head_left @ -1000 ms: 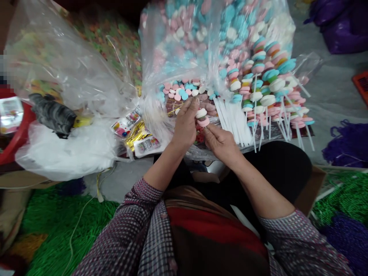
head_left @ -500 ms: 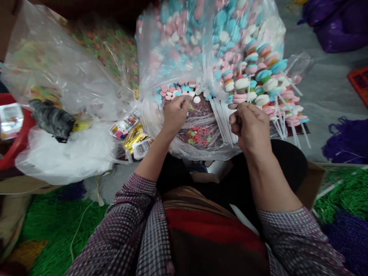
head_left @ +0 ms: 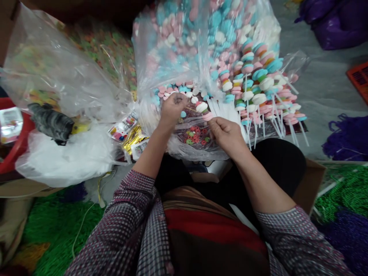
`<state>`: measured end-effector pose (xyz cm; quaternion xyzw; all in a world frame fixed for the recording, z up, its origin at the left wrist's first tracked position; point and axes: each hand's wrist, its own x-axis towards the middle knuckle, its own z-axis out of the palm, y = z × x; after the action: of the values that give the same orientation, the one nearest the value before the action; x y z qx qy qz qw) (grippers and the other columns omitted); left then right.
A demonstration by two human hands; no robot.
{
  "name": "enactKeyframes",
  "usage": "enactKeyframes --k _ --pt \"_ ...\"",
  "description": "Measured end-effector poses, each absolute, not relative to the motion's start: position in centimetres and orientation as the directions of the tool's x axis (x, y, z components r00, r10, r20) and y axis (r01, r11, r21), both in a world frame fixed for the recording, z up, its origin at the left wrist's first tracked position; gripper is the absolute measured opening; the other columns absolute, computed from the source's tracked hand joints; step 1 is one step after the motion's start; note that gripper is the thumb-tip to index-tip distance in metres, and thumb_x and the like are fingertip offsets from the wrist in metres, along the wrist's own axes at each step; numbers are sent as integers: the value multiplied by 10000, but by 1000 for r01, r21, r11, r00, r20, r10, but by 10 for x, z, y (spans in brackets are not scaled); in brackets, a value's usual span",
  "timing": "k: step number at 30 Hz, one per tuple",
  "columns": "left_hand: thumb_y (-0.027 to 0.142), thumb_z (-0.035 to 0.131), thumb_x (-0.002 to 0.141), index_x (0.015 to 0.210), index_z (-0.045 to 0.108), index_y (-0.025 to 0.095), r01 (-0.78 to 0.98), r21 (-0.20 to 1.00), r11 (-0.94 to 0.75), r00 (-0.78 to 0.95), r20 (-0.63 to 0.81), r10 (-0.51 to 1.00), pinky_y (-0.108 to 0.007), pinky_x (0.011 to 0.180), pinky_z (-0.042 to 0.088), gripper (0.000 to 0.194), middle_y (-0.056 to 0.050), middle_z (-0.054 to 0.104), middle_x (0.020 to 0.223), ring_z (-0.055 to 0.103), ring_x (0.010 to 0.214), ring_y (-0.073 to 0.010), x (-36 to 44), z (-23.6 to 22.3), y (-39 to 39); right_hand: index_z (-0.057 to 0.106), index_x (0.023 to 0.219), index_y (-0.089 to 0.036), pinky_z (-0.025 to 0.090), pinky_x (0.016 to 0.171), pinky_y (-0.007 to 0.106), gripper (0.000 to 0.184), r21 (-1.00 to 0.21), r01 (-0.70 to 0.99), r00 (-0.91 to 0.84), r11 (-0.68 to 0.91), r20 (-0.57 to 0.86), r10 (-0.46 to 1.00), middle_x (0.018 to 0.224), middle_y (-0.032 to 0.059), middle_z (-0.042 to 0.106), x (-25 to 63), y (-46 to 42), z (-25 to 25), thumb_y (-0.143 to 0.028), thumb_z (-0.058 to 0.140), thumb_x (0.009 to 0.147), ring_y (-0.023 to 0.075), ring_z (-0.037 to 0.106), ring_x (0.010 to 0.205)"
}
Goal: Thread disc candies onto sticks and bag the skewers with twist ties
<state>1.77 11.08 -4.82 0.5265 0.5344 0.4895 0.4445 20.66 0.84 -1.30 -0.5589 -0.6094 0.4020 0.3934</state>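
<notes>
My left hand (head_left: 174,109) is closed in a pinch at the thin bare end of a candy skewer, above the open bag's mouth. My right hand (head_left: 227,136) grips the skewer's other end, beside a pink marshmallow (head_left: 207,116). A white marshmallow (head_left: 201,107) is threaded further along, with small coloured pieces close by. Beneath lie loose pink, white and blue marshmallows (head_left: 172,90) and a cluster of red and green gummy rings (head_left: 197,135). White lollipop sticks (head_left: 218,109) lie beyond my right hand. My fingers hide part of the skewer.
Filled candy skewers (head_left: 260,86) on white sticks are piled at the right. Big clear bags of marshmallows (head_left: 178,46) and gummies (head_left: 115,57) stand behind. At the left are a tape-wrapped bundle (head_left: 51,119), a red basin (head_left: 27,134) and gold ties (head_left: 134,138).
My right hand has moved left and down from the pile towards my left hand. A short candy skewer now shows between both hands. More filled skewers show at the pile's near edge.
</notes>
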Motion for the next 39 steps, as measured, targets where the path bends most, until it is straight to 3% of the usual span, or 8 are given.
enactKeyframes --k 3,7,17,21,26,30,34,39 --pt "326 765 883 870 613 225 -282 954 98 -25 -110 994 -269 767 543 183 12 697 785 692 774 -133 24 -37 99 518 650 -218 377 613 272 410 -899 431 -113 74 28 993 560 -30 508 201 6 -15 -441 519 994 124 472 570" --pt "311 743 918 938 602 225 -469 869 158 -20 -189 982 -260 803 583 166 10 740 871 750 884 -140 33 -28 83 526 673 -222 371 615 282 370 -881 470 -92 60 19 996 575 -20 512 198 5 -16 -422 506 984 134 465 573" --pt "302 767 885 960 610 234 -419 906 61 12 -62 998 -293 881 597 186 -6 734 990 736 985 -148 35 -42 80 508 652 -230 360 607 292 392 -886 458 -59 74 52 997 548 -26 487 200 4 -15 -455 522 973 132 433 552" --pt "280 773 878 1166 599 277 -354 935 -4 50 24 998 -367 995 571 336 14 715 1000 728 1093 -183 39 -47 75 522 635 -227 378 608 295 438 -906 421 -60 49 26 998 537 -21 524 199 3 -18 -477 532 993 128 459 533" --pt "354 596 1008 1387 539 293 -210 978 -17 135 46 990 -403 973 572 388 -43 751 1127 734 1147 -236 28 -39 76 713 854 -214 385 570 286 416 -970 245 -31 -3 -10 999 568 -34 584 199 5 -19 -609 618 946 116 463 507" --pt "334 504 1029 1297 635 274 117 984 -133 42 129 991 -359 968 568 304 -55 760 1226 726 1115 -202 -2 -32 84 760 978 -222 330 505 263 482 -993 114 24 -34 -32 999 564 -50 556 201 6 -14 -687 681 880 97 408 485" --pt "320 582 987 986 753 222 710 658 -250 100 257 961 -437 1036 503 197 -80 767 1043 690 1076 -248 -24 -39 89 747 927 -212 282 466 239 505 -998 26 32 -58 -57 998 543 -54 530 203 6 -11 -710 687 869 80 366 461" --pt "395 663 958 959 758 225 923 293 -252 202 189 961 -508 1026 438 195 -111 729 1106 603 1181 -335 -15 -52 85 731 868 -209 264 452 225 500 -998 23 36 -55 -54 998 533 -55 526 202 7 -12 -709 718 846 73 360 459"
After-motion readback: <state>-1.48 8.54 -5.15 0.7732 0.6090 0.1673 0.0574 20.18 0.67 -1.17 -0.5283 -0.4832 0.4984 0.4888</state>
